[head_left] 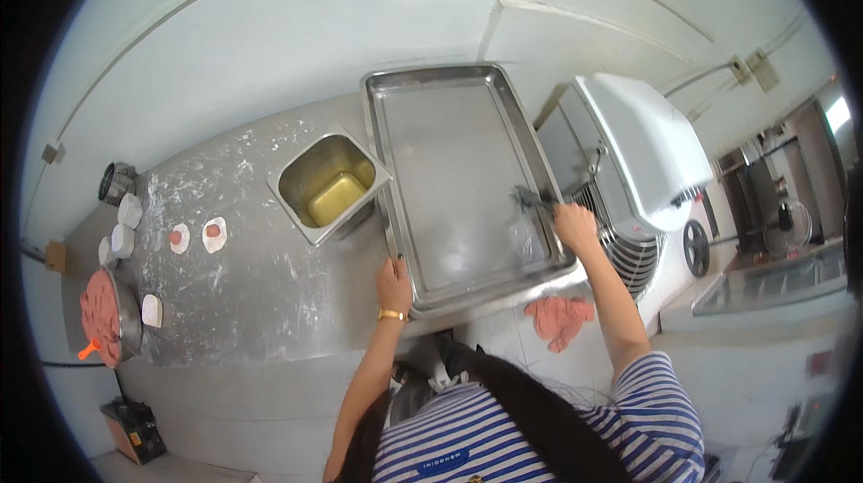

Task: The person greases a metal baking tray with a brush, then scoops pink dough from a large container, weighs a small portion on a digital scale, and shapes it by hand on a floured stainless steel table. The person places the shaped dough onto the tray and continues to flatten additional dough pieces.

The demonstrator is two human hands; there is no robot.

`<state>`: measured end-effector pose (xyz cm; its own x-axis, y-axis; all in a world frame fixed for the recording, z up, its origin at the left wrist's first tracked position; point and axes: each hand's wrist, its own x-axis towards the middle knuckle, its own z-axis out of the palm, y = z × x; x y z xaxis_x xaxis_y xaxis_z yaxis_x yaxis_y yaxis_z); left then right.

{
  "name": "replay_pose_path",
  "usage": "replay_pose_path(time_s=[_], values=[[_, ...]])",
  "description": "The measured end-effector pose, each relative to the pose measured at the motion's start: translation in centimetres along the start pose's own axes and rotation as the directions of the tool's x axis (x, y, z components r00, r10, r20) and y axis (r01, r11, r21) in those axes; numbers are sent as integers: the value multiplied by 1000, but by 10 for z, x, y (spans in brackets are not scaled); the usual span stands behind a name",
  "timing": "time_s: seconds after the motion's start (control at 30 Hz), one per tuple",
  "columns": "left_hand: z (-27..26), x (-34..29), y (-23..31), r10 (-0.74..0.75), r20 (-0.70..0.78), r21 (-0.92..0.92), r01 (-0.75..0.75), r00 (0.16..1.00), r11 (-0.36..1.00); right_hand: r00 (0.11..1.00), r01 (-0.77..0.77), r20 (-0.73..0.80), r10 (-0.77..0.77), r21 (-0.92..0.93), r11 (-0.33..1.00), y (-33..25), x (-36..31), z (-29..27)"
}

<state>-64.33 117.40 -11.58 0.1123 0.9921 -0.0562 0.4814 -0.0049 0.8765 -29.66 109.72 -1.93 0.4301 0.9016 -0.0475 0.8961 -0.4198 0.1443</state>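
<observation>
A large, shallow metal tray [449, 186] lies lengthwise away from me on the steel table. My left hand [394, 285] is closed on its left rim near the front corner. My right hand [575, 224], over the right rim, holds a dark-bristled brush [529, 198]. The bristles are down at the tray floor, where a wet, shiny patch shows. Directly left of the tray stands a deep rectangular metal pan [310, 230] with yellowish liquid [337, 199] in the bottom.
Left on the floured table lie two white dough rounds [214, 236] topped with pink filling. Beyond them are several white pieces [123, 240] and a metal bowl [130, 317] of pink filling with an orange-handled tool [89, 350]. A white machine [643, 146] stands right; a pink cloth [559, 321] lies nearer.
</observation>
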Motion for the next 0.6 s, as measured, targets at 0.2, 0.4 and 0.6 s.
replay_pose_path(time_s=[0.2, 0.4, 0.6], values=[[-4, -5, 5, -7, 34, 5, 6, 999, 1000, 977, -97, -180, 111, 84, 992, -18, 203, 24], [0, -11, 2, -85, -37, 68, 88, 996, 994, 990, -8, -141, 15, 55, 998, -36, 183, 26], [3, -8, 1, -72, -47, 59, 74, 996, 995, 976, 140, 167, -138, 3, 990, -19, -17, -6]])
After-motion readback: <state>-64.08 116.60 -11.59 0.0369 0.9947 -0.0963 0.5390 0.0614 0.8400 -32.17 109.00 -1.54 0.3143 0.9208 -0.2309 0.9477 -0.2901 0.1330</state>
